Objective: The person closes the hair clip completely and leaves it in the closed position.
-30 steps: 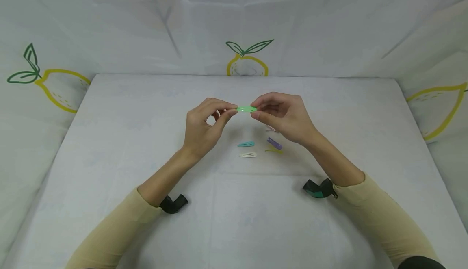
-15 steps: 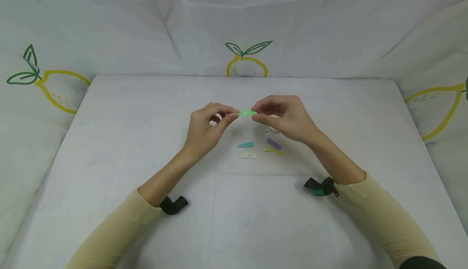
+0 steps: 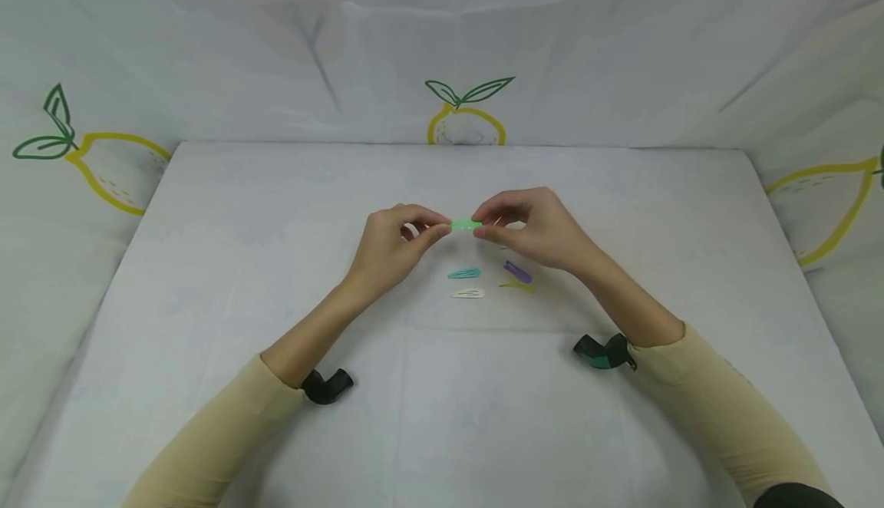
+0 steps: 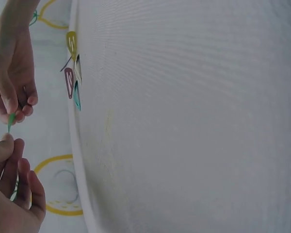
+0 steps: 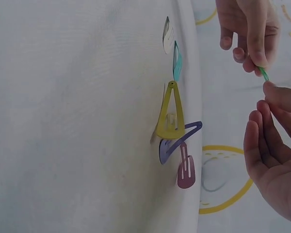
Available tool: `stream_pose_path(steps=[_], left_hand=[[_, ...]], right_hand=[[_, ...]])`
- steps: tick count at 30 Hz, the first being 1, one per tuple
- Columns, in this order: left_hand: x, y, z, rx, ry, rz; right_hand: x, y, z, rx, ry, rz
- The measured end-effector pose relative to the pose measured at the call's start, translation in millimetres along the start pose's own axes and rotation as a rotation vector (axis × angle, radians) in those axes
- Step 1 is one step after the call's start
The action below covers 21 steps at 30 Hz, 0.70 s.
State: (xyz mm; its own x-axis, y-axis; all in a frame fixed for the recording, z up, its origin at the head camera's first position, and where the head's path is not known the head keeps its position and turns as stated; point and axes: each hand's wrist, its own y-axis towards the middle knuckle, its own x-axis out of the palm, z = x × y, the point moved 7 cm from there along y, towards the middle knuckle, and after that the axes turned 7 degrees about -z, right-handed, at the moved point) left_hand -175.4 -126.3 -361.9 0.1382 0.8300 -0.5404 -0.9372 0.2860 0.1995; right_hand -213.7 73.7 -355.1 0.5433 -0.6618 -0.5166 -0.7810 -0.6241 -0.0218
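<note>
Between my hands, above the table, is a green snap hair clip (image 3: 466, 225). My left hand (image 3: 393, 244) pinches its left end between thumb and forefinger, while my right hand (image 3: 536, 226) pinches the right end the same way. In the left wrist view only a thin green strip of the clip (image 4: 11, 122) shows between the fingertips. On the table nearer the body lie a teal clip (image 3: 463, 273), a white clip (image 3: 469, 293), a purple clip (image 3: 518, 271) and a yellow clip (image 3: 516, 286). A dusky pink clip (image 5: 186, 177) shows in the right wrist view; my right hand mostly hides it from the head camera.
White cloth covers the table (image 3: 442, 416). Its back edge meets a white curtain (image 3: 552, 70) with lemon drawings. Black wrist-camera mounts sit below the left wrist (image 3: 328, 387) and below the right wrist (image 3: 604, 352). The purple and yellow clips lie close together, their ends spread apart.
Both hands have come a little toward the body with the green clip held between them. The right hand now covers most of the pink clip in the head view. The other clips lie still.
</note>
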Motion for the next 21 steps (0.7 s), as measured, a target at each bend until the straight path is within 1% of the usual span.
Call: stream_pose_path(steps=[4, 9, 21], left_hand=[[3.8, 0.1, -3.0, -0.004, 0.053, -0.04], [7.4, -0.5, -5.8, -0.015, 0.106, -0.086], [17.2, -0.4, -13.9, -0.132, 0.187, -0.213]], right_hand=[[3.6, 1.3, 3.4, 0.012, -0.074, -0.022], [9.1, 2.9, 5.6, 0.024, -0.12, -0.053], [20.8, 5.2, 8.1, 0.071, -0.193, -0.143]])
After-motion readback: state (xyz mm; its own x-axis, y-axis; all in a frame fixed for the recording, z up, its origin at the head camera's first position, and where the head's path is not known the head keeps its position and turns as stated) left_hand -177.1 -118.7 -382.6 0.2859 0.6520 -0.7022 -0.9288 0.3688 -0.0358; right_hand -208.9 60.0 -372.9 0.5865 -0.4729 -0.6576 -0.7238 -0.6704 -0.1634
